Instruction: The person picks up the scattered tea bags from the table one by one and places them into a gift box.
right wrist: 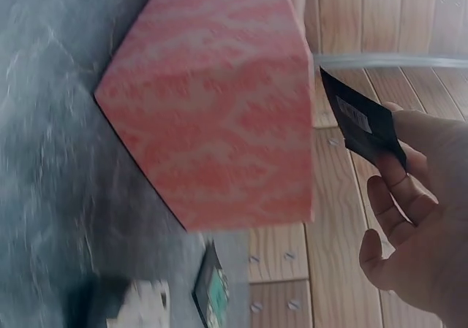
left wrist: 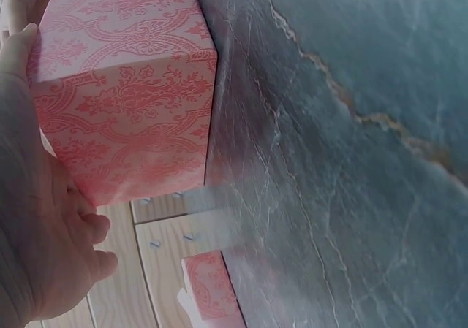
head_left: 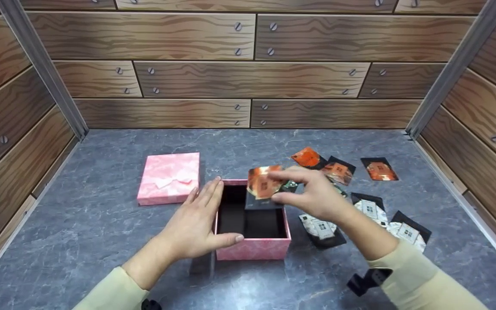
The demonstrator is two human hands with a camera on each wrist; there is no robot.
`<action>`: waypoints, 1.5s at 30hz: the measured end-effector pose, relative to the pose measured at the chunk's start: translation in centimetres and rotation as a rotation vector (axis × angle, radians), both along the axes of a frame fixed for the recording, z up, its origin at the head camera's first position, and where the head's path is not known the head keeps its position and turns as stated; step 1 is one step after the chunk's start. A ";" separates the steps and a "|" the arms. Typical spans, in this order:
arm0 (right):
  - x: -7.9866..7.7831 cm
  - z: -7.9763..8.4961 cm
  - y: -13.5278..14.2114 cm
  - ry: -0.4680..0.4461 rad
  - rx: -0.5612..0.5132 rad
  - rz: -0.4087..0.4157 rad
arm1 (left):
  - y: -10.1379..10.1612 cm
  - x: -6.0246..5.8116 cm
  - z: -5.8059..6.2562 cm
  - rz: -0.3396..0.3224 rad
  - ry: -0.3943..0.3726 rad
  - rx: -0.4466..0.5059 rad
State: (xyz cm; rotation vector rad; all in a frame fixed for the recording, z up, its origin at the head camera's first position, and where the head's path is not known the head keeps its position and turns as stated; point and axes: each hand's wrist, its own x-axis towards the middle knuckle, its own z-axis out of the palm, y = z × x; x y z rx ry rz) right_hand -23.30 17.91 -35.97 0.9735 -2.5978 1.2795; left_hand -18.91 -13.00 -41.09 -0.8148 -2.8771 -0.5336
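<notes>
A pink patterned box [head_left: 252,249] with a dark interior stands on the table, its top uncovered. Along its left rim lies my left hand [head_left: 194,230], fingers straight and thumb reaching over the front rim. Above the box's right half, my right hand [head_left: 312,193] pinches a flat orange-and-black sachet [head_left: 261,185] between thumb and fingers. The sachet's black back [right wrist: 380,127] carries a barcode label in the right wrist view. Whether anything lies on the dark box bottom, I cannot tell.
A pink lid [head_left: 170,170] with a bow lies left of the box. To the right are several sachets: orange ones [head_left: 379,168] farther back, white-and-black ones [head_left: 322,230] nearer, and green ones partly behind my right hand. Wood-patterned walls [head_left: 196,79] enclose the table.
</notes>
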 end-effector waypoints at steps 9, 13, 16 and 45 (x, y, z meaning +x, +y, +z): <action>0.0 -0.7 -3.3 -0.003 0.044 0.099 | -0.1 0.0 0.0 0.003 -0.012 0.001; 0.0 -1.0 -4.3 0.024 0.071 0.130 | -0.1 0.0 0.0 0.006 -0.012 0.002; 0.0 -1.1 -4.8 0.017 0.097 0.133 | 0.0 0.1 0.0 0.004 -0.006 0.003; -1.3 -1.6 -8.4 -0.027 0.447 0.148 | -0.1 0.1 -0.1 -0.020 0.013 0.017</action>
